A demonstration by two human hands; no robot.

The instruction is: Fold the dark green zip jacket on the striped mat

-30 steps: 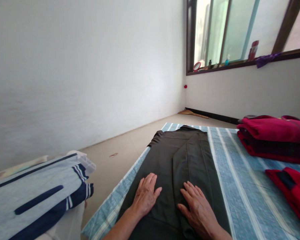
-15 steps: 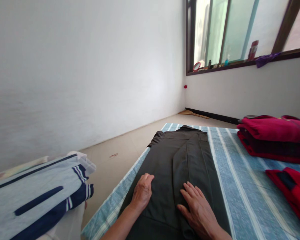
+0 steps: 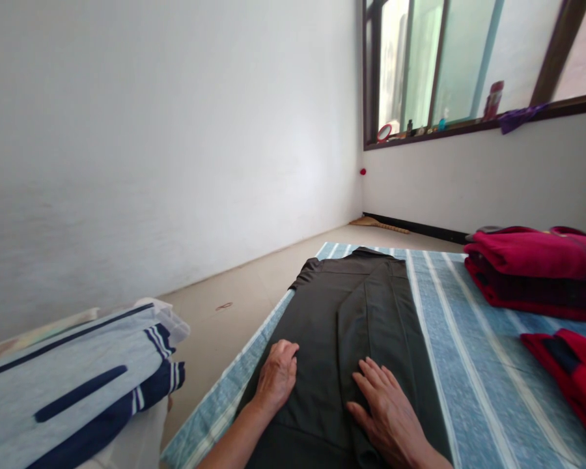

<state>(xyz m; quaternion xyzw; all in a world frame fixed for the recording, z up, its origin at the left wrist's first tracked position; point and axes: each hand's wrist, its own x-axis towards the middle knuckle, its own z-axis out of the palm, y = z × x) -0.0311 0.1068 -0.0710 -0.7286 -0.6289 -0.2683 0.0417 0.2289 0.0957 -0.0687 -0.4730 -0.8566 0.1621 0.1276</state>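
A dark, blackish-green long garment lies lengthwise before me, with its collar at the far end. One sleeve is folded lengthwise over its right half, and a bunched dark part sticks out at the far left. My left hand rests on the garment by its left edge, fingers together and slightly bent, the thumb hidden. On the folded sleeve my right hand lies flat, fingers stretched out and thumb apart. Neither hand lifts any cloth.
A blue-and-white striped cloth lies beneath the garment. At right are folded red clothes and another red garment. A grey-and-navy garment lies on a pile at left. A broom is on the floor.
Both hands stay in nearly the same place on the dark garment. The view has shifted very slightly.
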